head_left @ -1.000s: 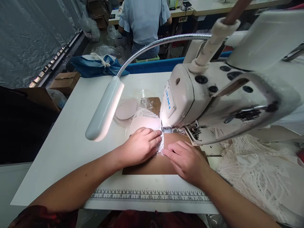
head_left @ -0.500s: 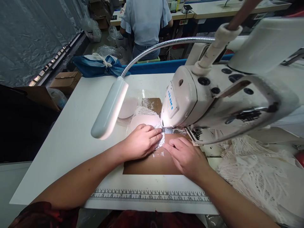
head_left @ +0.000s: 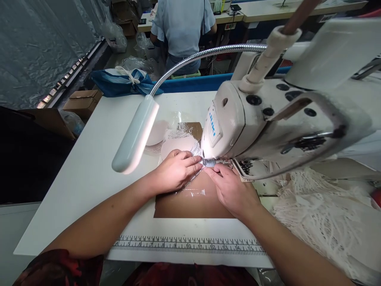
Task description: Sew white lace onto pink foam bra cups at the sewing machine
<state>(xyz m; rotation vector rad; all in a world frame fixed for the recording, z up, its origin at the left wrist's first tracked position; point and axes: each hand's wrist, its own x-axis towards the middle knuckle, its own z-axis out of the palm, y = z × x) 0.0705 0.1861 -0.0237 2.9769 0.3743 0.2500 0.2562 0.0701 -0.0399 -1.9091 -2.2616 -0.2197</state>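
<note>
A white lace piece with a smooth pale pink, rounded cup (head_left: pixel 177 146) lies beside the needle area of a white JUKI sewing machine (head_left: pixel 226 119). My left hand (head_left: pixel 175 169) rests on its near side, fingers close together and holding the lace down; the thumb is mostly hidden. Thumb and index finger of my right hand (head_left: pixel 230 184) pinch the lace edge just in front of the presser foot, the other fingers curled in. Beneath both hands is a brown sheet (head_left: pixel 193 206) with clear tape on it. The needle itself is hidden.
A gooseneck lamp (head_left: pixel 135 135) arches over the left side. Another pale round cup (head_left: pixel 157 133) lies behind my left hand. White lace pieces (head_left: pixel 318 214) are heaped at right. A printed ruler (head_left: pixel 190 245) runs along the front edge. A person (head_left: pixel 183 31) sits ahead, back turned.
The lace under my left hand has turned, its near edge now slanting down to the left. My right hand has moved up and slightly left, closer to the presser foot.
</note>
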